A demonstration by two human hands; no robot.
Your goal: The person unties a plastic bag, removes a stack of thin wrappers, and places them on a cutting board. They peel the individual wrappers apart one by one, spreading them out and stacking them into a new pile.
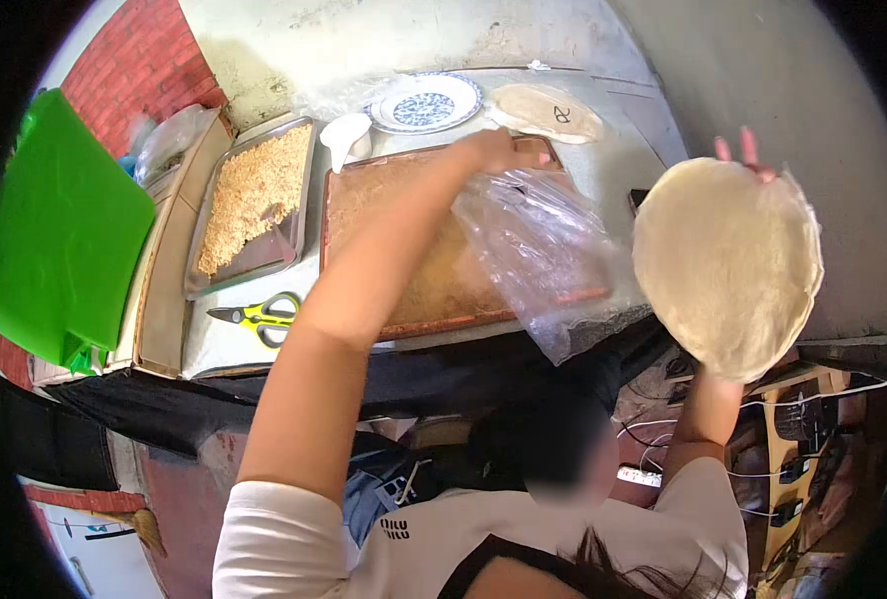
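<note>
My left hand (pixel 503 152) reaches over the far part of a wooden board (pixel 394 215), fingers closed on the top edge of a clear plastic sheet or bag (pixel 543 250). The plastic lies across the board's right side and hangs over its front edge. Raised at the right, my right hand (pixel 748 160) holds up a thin round sheet of dough (pixel 728 270). The dough drapes over my palm and forearm, hiding most of the hand; only some fingertips show above its rim. Another pale flat round (pixel 543 110), under plastic with a dark mark, lies behind the board.
Left of the board stand a metal tray (pixel 299 240) of crumbly filling, a white cup (pixel 349 140) and green-handled scissors (pixel 269 314). A blue-and-white plate (pixel 426 103) is at the back. A green plastic panel (pixel 64 230) stands far left. A person's dark head (pixel 553 439) is below the table edge.
</note>
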